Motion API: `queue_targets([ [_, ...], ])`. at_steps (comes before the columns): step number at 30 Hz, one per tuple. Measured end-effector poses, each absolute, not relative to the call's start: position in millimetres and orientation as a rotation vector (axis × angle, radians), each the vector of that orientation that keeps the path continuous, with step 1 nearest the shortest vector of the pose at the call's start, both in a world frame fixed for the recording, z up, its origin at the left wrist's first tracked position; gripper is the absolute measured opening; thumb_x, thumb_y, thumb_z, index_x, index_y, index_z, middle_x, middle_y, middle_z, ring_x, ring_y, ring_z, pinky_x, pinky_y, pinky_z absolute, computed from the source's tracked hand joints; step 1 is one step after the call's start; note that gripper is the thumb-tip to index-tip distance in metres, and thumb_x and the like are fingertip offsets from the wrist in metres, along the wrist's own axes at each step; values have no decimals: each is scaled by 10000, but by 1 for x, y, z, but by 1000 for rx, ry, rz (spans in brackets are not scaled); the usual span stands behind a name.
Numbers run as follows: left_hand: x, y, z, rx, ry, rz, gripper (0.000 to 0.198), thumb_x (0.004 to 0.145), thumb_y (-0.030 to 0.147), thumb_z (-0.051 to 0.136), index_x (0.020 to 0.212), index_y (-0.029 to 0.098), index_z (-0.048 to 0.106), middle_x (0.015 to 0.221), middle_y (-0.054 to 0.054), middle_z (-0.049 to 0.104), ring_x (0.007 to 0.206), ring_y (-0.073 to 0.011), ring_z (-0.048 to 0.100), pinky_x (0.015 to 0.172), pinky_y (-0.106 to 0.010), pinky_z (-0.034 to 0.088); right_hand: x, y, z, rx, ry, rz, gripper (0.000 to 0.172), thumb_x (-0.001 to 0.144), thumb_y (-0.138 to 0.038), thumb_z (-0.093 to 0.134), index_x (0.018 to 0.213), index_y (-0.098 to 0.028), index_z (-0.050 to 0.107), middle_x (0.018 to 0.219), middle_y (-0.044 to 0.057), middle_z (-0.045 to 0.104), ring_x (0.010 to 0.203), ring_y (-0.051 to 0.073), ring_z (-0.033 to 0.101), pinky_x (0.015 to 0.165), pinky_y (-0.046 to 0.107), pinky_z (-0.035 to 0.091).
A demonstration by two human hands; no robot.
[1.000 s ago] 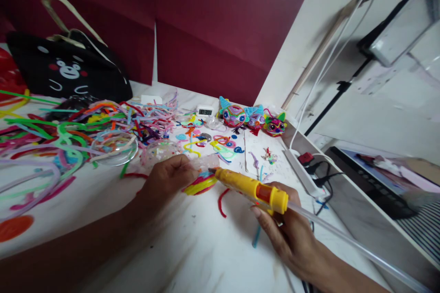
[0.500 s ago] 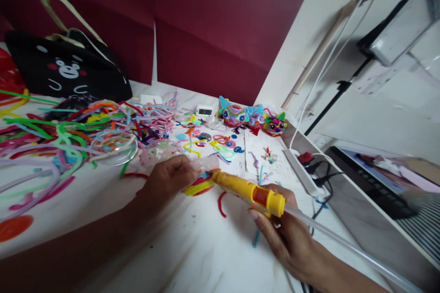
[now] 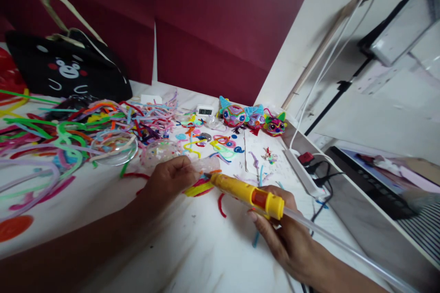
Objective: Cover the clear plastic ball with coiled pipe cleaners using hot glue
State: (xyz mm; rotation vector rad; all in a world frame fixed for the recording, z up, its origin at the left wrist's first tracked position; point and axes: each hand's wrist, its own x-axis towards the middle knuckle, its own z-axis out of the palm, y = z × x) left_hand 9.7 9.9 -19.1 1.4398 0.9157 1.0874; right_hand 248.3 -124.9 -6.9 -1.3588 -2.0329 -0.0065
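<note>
My right hand (image 3: pixel 288 229) is wrapped round a yellow hot glue gun (image 3: pixel 240 190), with a long clear glue stick (image 3: pixel 330 233) running out of its back end. The gun's nozzle points left, close to the fingers of my left hand (image 3: pixel 172 176). Those fingers are pinched on a clear, crinkled plastic piece (image 3: pixel 208 163); its exact kind is hard to make out. Just below the nozzle, yellow and red pipe cleaner strips (image 3: pixel 198 188) show, partly hidden by my left hand. A curved red pipe cleaner piece (image 3: pixel 222 206) lies on the white table under the gun.
A tangle of coloured pipe cleaners (image 3: pixel 79 132) and a clear dome (image 3: pixel 117 149) spread on the left. Behind stand several decorated animal heads (image 3: pixel 233 114), a small digital clock (image 3: pixel 205 110) and a black bag (image 3: pixel 68 71). A power strip (image 3: pixel 305 174) with cords lies right.
The glue gun's nozzle has shifted slightly left and down, nearer my left fingers. My left hand has barely moved and keeps its pinch.
</note>
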Motion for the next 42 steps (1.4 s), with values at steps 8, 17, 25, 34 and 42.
queue_targets([
  [8, 7, 11, -19, 1434, 919, 1073, 298, 698, 365, 699, 583, 211, 472, 588, 59, 332, 563, -116, 293, 528, -270, 236, 249, -127, -9, -1420, -1989, -32, 244, 1010, -283, 493, 1247, -243, 450, 1120, 99, 624, 927, 216, 670, 768, 297, 598],
  [17, 8, 14, -22, 1403, 888, 1100, 334, 679, 371, 713, 561, 219, 440, 580, 58, 321, 555, -119, 282, 517, -275, 233, 252, -125, -15, -1425, -1954, 7, 246, 1012, -271, 501, 1248, -223, 451, 1126, 102, 616, 947, 209, 668, 790, 293, 590],
  [25, 8, 14, -24, 1390, 884, 1120, 309, 672, 358, 717, 563, 210, 468, 568, 62, 349, 551, -111, 302, 512, -262, 251, 251, -123, -13, -1397, -1969, -24, 220, 1016, -271, 495, 1226, -214, 467, 1119, 112, 612, 959, 218, 665, 779, 296, 589],
  [34, 9, 14, -23, 1362, 883, 1134, 303, 665, 361, 718, 572, 207, 474, 580, 57, 365, 552, -110, 317, 516, -262, 258, 253, -124, -19, -1484, -1913, 7, 231, 1017, -316, 494, 1234, -244, 460, 1128, 112, 621, 918, 230, 652, 697, 315, 586],
  [42, 10, 9, -18, 1316, 897, 1137, 299, 658, 336, 717, 571, 208, 461, 584, 62, 355, 564, -110, 302, 532, -264, 246, 253, -124, -18, -1481, -1921, 2, 218, 1019, -308, 490, 1227, -248, 467, 1100, 103, 617, 908, 228, 654, 681, 307, 577],
])
